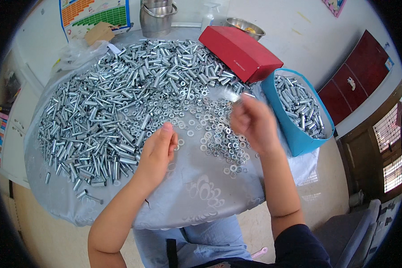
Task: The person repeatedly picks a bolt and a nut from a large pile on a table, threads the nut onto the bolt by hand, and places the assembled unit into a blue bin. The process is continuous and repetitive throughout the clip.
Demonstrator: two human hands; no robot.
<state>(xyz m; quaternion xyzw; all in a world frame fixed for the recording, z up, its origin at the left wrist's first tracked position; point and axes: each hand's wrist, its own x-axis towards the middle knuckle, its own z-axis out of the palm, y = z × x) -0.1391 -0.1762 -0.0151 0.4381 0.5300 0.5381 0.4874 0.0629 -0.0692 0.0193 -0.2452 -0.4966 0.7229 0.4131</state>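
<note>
My right hand (pixel 254 124) is closed, its fingers pinching a silver metal piece (pixel 230 94). Motion blurs that piece, so its exact kind does not show. This hand is above the right side of the table, between the nut pile and the blue bin. My left hand (pixel 155 154) is curled in a fist with the thumb on top, over the front edge of the pile. Whatever its fingers may hold is hidden. Loose nuts and washers (pixel 228 145) lie between the two hands. Metal sleeves and bolts (pixel 98 120) are heaped across the left and back of the table.
A blue fabric bin (pixel 295 145) filled with bolts in sleeves (pixel 301 107) stands at the right. Behind it lies a red box (pixel 241 51). A steel pail (pixel 156 20), a metal bowl (pixel 250 27) and a plastic bag (pixel 80 53) are at the back.
</note>
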